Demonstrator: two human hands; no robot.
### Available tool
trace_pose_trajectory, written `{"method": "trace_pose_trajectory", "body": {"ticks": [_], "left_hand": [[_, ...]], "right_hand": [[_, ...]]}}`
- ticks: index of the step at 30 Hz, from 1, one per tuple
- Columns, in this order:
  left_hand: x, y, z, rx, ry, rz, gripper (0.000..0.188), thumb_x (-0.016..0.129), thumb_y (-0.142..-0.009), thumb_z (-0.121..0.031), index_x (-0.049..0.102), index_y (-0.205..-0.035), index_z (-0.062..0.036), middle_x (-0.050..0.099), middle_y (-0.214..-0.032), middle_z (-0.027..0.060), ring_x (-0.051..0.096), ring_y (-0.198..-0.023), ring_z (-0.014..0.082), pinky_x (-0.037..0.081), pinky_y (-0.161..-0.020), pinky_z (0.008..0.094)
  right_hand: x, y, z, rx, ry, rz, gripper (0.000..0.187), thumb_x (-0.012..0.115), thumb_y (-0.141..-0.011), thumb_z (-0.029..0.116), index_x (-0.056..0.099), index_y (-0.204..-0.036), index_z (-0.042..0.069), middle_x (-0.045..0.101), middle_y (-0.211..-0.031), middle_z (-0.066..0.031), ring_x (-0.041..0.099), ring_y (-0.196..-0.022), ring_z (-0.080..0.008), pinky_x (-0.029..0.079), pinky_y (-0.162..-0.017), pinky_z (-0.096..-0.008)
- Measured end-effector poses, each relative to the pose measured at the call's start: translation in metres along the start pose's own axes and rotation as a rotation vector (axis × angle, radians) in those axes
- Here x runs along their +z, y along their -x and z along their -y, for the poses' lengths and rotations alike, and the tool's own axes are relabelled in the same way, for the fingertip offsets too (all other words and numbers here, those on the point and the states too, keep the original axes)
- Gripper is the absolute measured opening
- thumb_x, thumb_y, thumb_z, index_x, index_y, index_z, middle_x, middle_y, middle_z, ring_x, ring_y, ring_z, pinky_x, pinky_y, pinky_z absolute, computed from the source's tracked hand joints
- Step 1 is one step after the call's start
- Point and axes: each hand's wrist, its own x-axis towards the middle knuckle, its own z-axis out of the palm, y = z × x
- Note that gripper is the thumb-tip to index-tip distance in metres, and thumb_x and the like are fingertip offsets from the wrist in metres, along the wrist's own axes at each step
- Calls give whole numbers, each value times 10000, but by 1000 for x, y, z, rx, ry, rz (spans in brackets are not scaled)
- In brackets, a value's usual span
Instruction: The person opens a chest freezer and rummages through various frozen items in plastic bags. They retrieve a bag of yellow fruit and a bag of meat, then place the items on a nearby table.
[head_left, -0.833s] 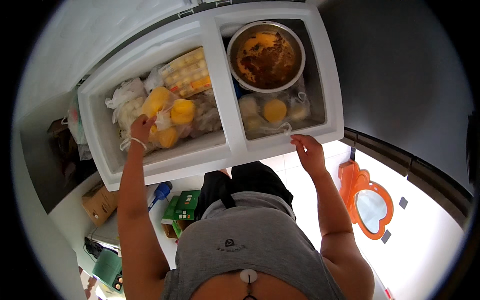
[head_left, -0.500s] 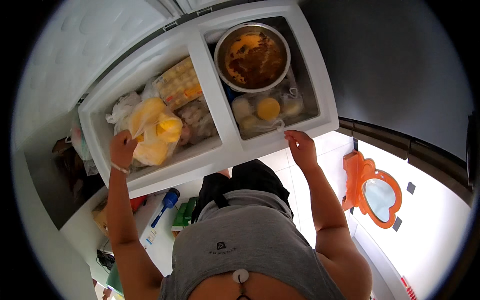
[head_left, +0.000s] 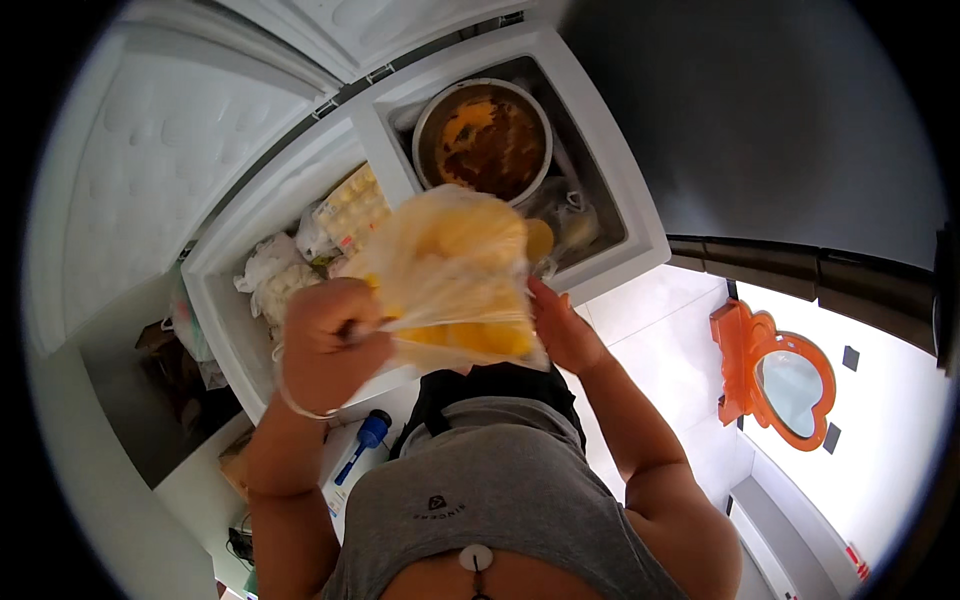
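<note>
Through the head view, I have my left hand clamped on the gathered neck of a translucent plastic bag of yellow, rounded items. My right hand is at the bag's right edge; I cannot tell whether its fingers grip or merely touch. The bag is in front of the white, two-compartment chest freezer, overlapping its divider and front rim in view.

The thin film could stretch or tear, I judge, because the load seems to hang mostly from one pinch. A swing could knock the round, silvery metal pot of brown-orange liquid in the right compartment and slop it over.

As for writing, small dark lettering under an emblem marks the grey sleeveless top; a clear pack of pale round pieces has reddish print, too small to read.
</note>
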Motion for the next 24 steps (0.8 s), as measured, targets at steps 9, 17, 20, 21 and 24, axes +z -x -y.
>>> {"method": "trace_pose_trajectory", "body": {"ticks": [9, 17, 20, 21, 24], "left_hand": [[119, -68, 10, 117, -31, 135, 174, 588, -647, -27, 420, -686, -7, 413, -618, 134, 425, -542, 308, 345, -509, 363], [173, -96, 50, 110, -144, 184, 147, 601, -670, -48, 477, -733, -3, 491, -696, 181, 524, -691, 377, 408, -585, 430], [181, -99, 59, 94, -198, 168, 147, 605, -685, -64, 493, -753, 2, 518, -737, 192, 535, -722, 386, 429, -619, 431], [184, -100, 63, 84, -196, 149, 148, 605, -693, -70, 497, -760, 5, 527, -753, 198, 539, -731, 389, 437, -631, 431], [196, -96, 84, 29, -251, 150, 155, 602, -717, -86, 509, -786, 17, 546, -800, 218, 554, -758, 393, 455, -666, 429]], "right_hand": [[-9, 43, 25, -179, -287, -423, 539, 249, -973, 480, 315, -1379, 132, 404, -1371, -84, 424, -1242, -267, 358, -1015, -465], [-26, 28, 47, -223, 52, -635, 509, 343, -976, 396, 297, -1385, 96, 411, -1340, -120, 461, -1208, -260, 475, -907, -384], [-27, 19, 46, -357, 634, -865, 543, 482, -942, 291, 281, -1390, 57, 396, -1345, -164, 452, -1216, -286, 494, -877, -371], [-29, 17, 44, -434, 938, -887, 573, 523, -922, 265, 277, -1388, 41, 375, -1361, -191, 448, -1217, -299, 495, -872, -374], [-19, 11, 46, -474, 1419, -832, 555, 598, -845, 125, 368, -1334, -3, 396, -1344, -234, 420, -1227, -373, 436, -942, -421]]}}
